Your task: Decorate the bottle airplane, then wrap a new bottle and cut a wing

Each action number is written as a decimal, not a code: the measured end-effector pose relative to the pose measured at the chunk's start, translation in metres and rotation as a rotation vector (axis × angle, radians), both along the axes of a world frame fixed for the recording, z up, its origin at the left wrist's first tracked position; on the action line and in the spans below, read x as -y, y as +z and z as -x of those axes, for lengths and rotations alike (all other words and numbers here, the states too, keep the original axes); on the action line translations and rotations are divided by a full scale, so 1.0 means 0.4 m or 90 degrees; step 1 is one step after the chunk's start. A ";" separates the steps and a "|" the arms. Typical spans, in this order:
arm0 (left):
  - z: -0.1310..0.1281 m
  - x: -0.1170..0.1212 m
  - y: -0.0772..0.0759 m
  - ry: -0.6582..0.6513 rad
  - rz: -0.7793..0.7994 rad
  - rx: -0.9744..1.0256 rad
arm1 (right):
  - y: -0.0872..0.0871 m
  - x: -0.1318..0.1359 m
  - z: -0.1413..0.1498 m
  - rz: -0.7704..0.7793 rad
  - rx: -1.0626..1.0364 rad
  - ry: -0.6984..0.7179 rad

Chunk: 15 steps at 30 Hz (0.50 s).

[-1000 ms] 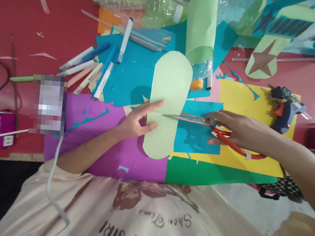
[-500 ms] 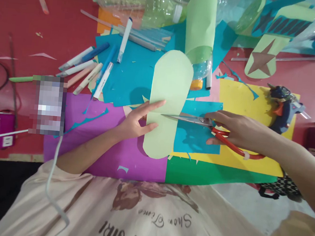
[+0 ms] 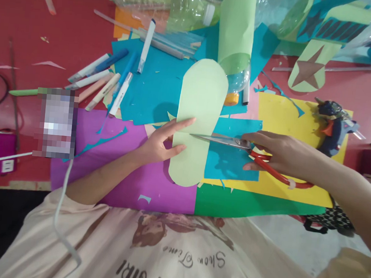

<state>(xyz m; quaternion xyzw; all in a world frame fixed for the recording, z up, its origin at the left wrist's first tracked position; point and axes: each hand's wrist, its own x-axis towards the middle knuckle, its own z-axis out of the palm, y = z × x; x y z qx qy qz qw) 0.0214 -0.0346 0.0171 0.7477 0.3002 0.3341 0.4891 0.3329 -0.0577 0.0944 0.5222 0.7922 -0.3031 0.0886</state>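
Observation:
A long pale green paper cutout (image 3: 202, 93) with rounded ends lies under my fingers in the middle of the head view. My left hand (image 3: 162, 143) grips its left edge, thumb and forefinger spread on the upper face and the other fingers hidden beneath. In my right hand (image 3: 275, 157) are red-handled scissors (image 3: 224, 140), their blades pointing left across the cutout near its middle. The blades look closed or almost closed. Below the scissors lies a blue paper piece (image 3: 232, 160), partly on a yellow sheet (image 3: 291, 118).
Several markers (image 3: 103, 92) lie at the left beside a blurred-out device (image 3: 58, 123) with a white cable. A clear plastic bottle wrapped in green paper (image 3: 236, 35) lies at the back. To the right sits a glue gun (image 3: 333, 137). Purple paper (image 3: 109, 188) and green paper (image 3: 248, 203) line the front.
Hands, scissors and cutout hold almost the same position. Only a very slight shift of the whole view shows.

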 end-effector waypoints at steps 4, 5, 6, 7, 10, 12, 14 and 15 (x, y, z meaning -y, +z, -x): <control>0.001 -0.001 -0.002 -0.001 0.007 0.000 | -0.003 0.002 -0.003 -0.003 -0.013 -0.001; 0.001 -0.002 -0.002 -0.004 0.004 0.003 | -0.003 0.002 -0.004 -0.002 -0.018 0.002; 0.002 -0.003 -0.002 -0.006 0.002 0.004 | -0.003 0.003 -0.005 -0.005 -0.021 0.005; 0.002 -0.003 -0.001 -0.008 0.001 0.004 | -0.003 0.003 -0.006 -0.010 -0.021 0.011; 0.001 -0.003 0.004 -0.007 0.009 -0.010 | -0.004 0.002 -0.010 -0.031 -0.014 0.030; 0.001 -0.003 0.006 -0.008 0.017 -0.018 | -0.007 0.002 -0.015 -0.046 -0.013 0.045; 0.001 -0.003 0.006 -0.014 0.019 -0.021 | -0.009 0.003 -0.018 -0.062 -0.013 0.054; 0.001 -0.003 0.005 -0.016 0.019 -0.020 | -0.010 0.004 -0.019 -0.071 -0.010 0.053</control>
